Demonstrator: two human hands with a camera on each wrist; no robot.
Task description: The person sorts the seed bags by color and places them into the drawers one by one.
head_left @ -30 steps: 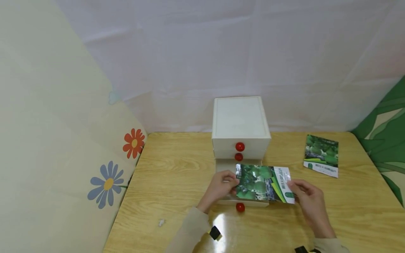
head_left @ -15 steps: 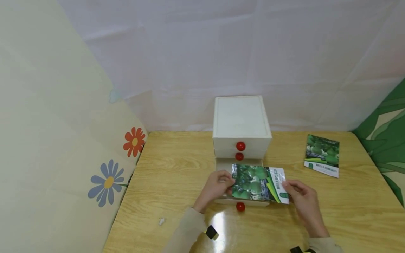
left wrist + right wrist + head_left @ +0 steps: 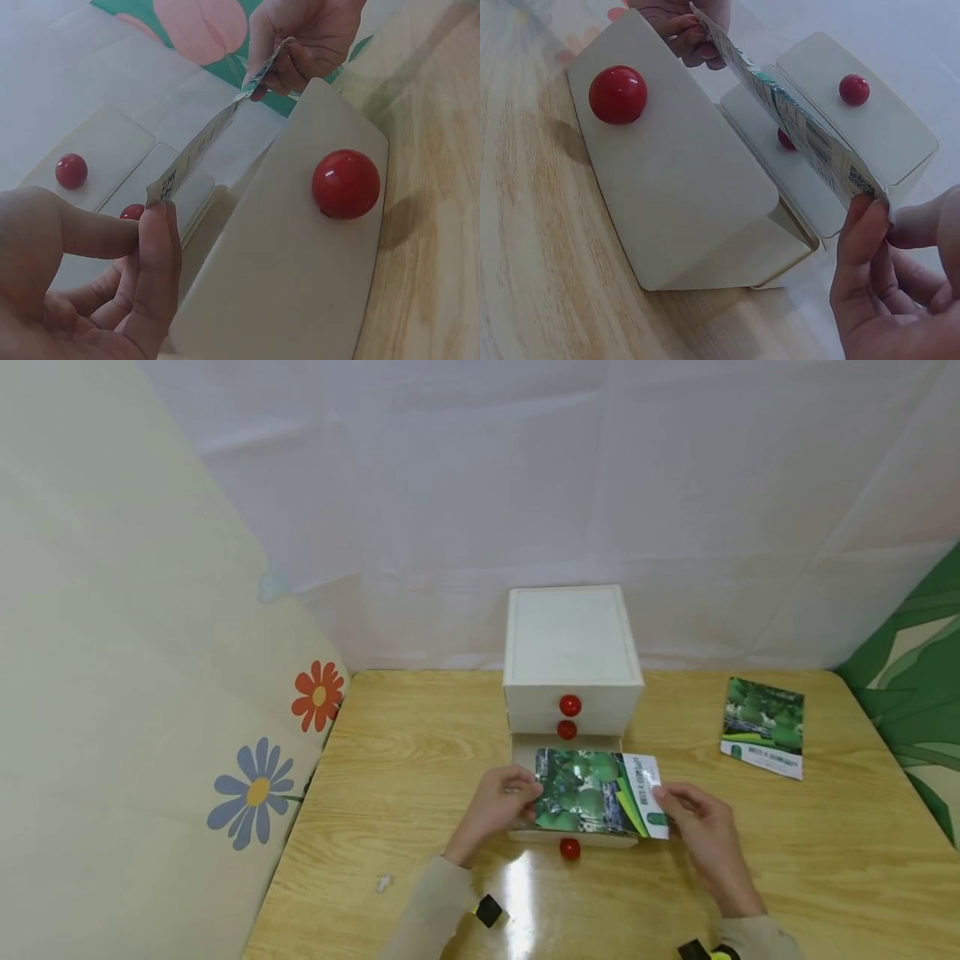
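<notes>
A green and white packet point(image 3: 585, 789), printed with round green fruit, is stretched flat between both hands. My left hand point(image 3: 495, 806) pinches its left edge between thumb and fingers. At the white right end, my right hand point(image 3: 705, 835) pinches the other edge. Beneath it the bottom drawer point(image 3: 528, 752) of a small white cabinet point(image 3: 573, 639) is pulled out. Both wrist views show the packet point(image 3: 802, 124) above the drawer front point(image 3: 277, 247), clear of its top edge. The packet hides most of the drawer's inside in the head view.
A second packet point(image 3: 763, 727) of the same print lies on the wooden table point(image 3: 420, 735) to the right. Two closed drawers with red knobs point(image 3: 570, 705) sit above the pulled-out one, whose own red knob point(image 3: 570, 849) faces the front. A white cloth point(image 3: 450, 510) hangs behind.
Both hands have shifted left with the packet, bringing it more squarely over the pulled-out drawer. The grip on both ends is the same, and the drawer has stayed out.
</notes>
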